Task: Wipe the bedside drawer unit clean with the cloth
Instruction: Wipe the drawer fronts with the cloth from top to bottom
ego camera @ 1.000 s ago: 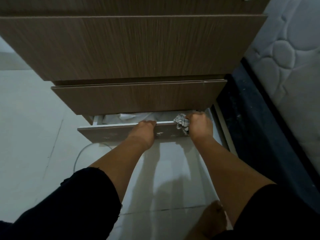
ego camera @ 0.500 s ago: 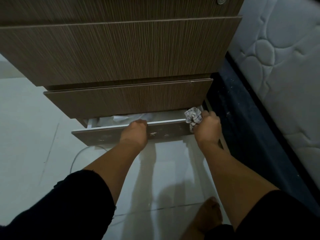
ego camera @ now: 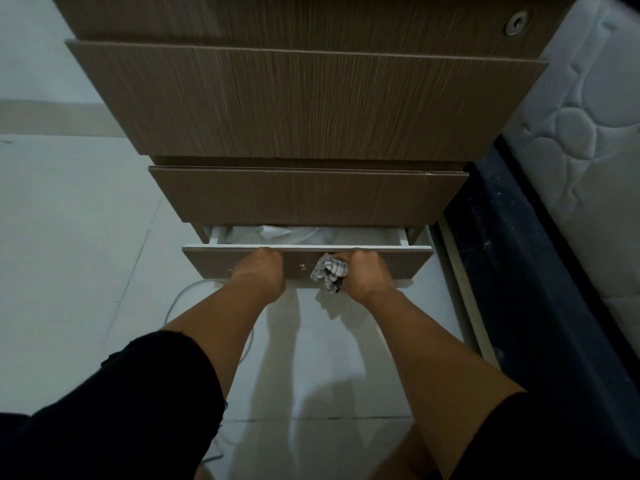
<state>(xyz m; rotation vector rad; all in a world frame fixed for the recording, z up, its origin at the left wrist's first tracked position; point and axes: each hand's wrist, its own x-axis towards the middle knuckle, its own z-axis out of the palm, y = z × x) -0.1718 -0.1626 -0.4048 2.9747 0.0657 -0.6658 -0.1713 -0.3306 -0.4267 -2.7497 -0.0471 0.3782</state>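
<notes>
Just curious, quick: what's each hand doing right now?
Left hand: closed on the bottom drawer front.
Right hand: closed, holding the checked cloth.

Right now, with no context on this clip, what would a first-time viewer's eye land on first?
Two bare forearms reach down the middle to the bottom drawer, which stands pulled partly open with something white inside. The left hand grips the drawer's top edge, and the right hand holds a crumpled checked cloth against its front. Above loom the wood-grain drawer fronts of the bedside drawer unit, with a quilted white mattress at the right edge.
</notes>
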